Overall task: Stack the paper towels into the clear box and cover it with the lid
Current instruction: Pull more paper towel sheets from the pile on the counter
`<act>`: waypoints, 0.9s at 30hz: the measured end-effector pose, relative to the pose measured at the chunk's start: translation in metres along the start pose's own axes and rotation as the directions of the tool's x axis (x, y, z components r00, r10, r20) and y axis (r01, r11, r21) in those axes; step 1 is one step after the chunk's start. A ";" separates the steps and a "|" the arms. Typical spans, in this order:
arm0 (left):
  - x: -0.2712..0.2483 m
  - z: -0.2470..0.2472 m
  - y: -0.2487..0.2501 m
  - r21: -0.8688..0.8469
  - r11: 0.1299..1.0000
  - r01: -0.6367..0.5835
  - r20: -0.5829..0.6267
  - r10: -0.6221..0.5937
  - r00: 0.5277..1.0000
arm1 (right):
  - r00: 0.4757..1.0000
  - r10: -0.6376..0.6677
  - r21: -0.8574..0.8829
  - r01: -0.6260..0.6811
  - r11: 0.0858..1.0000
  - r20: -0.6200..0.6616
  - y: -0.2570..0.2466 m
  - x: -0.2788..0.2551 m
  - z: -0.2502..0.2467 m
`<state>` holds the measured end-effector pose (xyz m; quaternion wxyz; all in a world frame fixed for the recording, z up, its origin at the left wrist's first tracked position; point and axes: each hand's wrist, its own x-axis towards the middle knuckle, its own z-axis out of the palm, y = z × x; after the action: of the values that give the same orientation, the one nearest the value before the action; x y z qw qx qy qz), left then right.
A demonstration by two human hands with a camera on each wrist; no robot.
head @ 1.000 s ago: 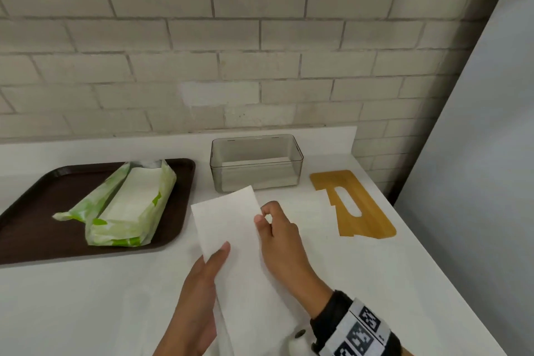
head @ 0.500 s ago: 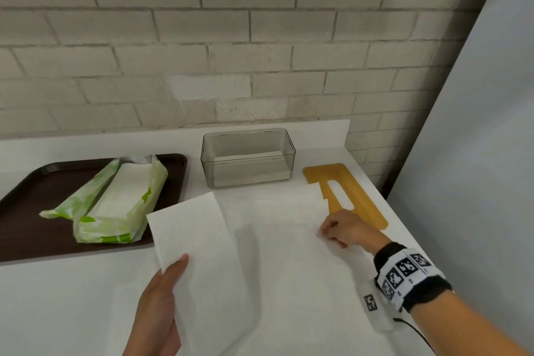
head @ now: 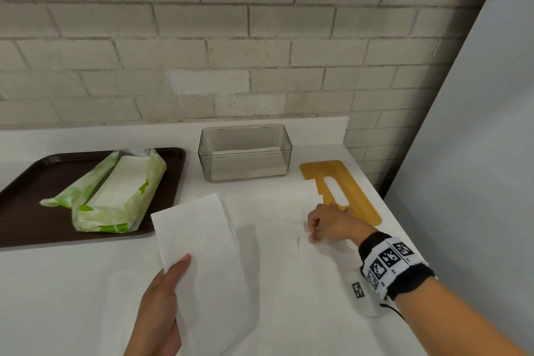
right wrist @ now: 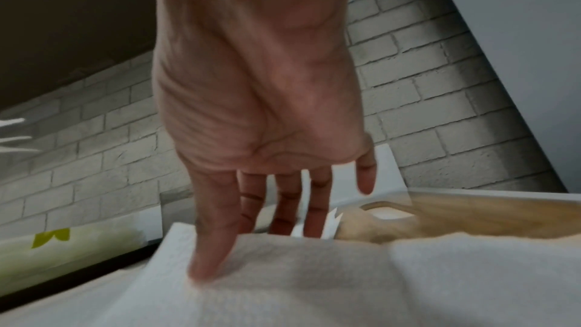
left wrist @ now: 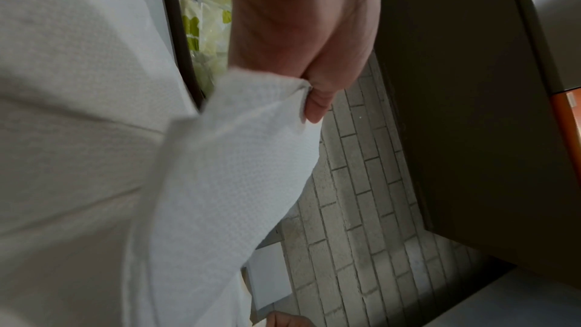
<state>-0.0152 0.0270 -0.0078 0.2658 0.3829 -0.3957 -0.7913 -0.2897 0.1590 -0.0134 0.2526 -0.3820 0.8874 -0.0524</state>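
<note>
On the white counter [head: 57,298], an unfolded paper towel [head: 202,240] lies spread between both hands. The left hand [head: 159,306] pinches its raised left flap between thumb and fingers. The right hand [head: 332,225], fingers extended downward, presses the sheet's right part flat. Behind stands the clear box [head: 245,153], uncovered, towels already inside. The wooden lid [head: 341,191] lies just right of it. A green package [head: 115,193] rests on a brown tray [head: 29,182].
</note>
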 end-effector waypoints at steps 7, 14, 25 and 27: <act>-0.001 0.009 0.001 -0.016 1.000 -0.006 0.051 0.006 0.999 | 0.933 -0.295 0.548 0.361 0.755 -0.207 -0.006 -0.030 -0.039; 0.001 0.045 0.006 -0.040 0.999 0.026 0.143 -0.020 0.990 | 0.691 -0.642 0.562 0.691 0.455 -0.330 -0.087 -0.073 -0.082; -0.010 0.052 0.001 0.002 0.987 0.159 0.199 -0.156 0.967 | 0.728 -0.522 0.377 0.681 0.628 -0.445 -0.126 -0.012 -0.043; -0.010 0.047 -0.001 0.091 0.990 0.113 0.181 -0.128 0.975 | 0.733 -0.514 0.376 0.675 0.635 -0.446 -0.123 -0.013 -0.040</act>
<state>-0.0479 0.0550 0.0142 0.1637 0.3406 -0.4262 -0.8219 -0.2214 0.0774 0.0612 0.1766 -0.5610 0.6879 -0.4253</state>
